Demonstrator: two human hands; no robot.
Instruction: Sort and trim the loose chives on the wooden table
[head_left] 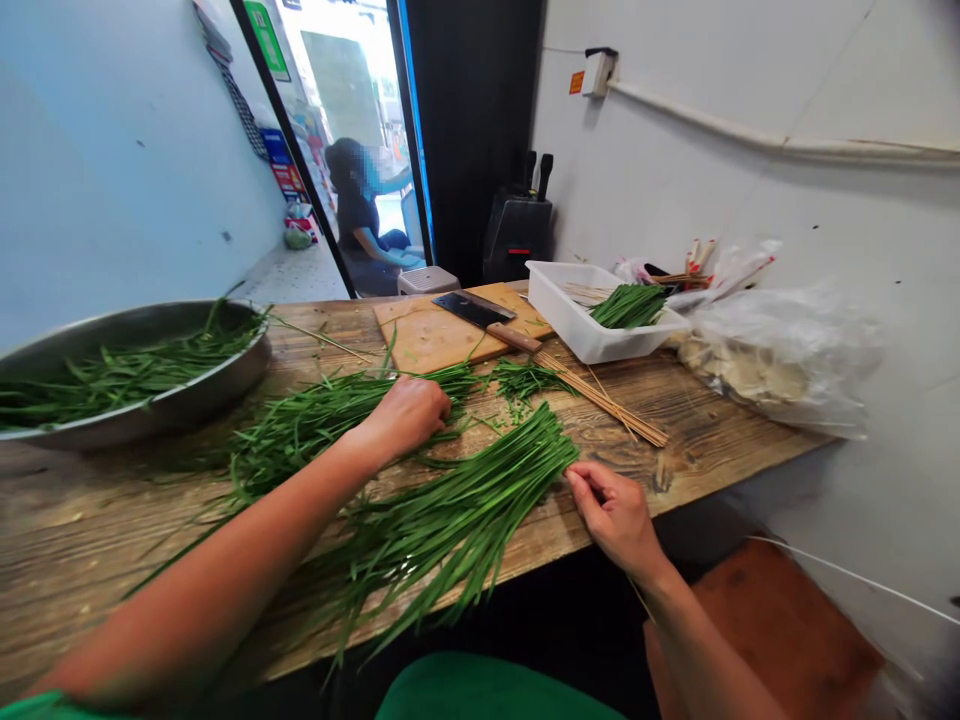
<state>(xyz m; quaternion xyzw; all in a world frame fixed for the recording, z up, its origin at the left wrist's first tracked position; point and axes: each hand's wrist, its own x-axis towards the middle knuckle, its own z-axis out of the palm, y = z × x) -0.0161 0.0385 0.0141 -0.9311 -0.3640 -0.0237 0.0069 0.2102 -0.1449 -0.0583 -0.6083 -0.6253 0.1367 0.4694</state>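
Observation:
A loose pile of green chives [307,425] lies on the wooden table. My left hand [409,412] is closed at the right end of this pile, fingers curled down on the chives, fingertips partly hidden. Nearer to me, a row of chives [465,500] fans out side by side, its cut ends even and its tips hanging over the table edge. At the near corner of those cut ends, my right hand [611,505] pinches a thin bamboo skewer [641,602], which shows below the wrist; the rest of it is hidden. A short chive bunch [529,378] lies beyond.
A cleaver [476,308] rests on a cutting board [420,338], near loose skewers [600,395]. A white bin [581,340] holds more chives. A metal pan [255,365] of greens stands left, a plastic bag [780,360] right. Behind the glass sits a person [360,215].

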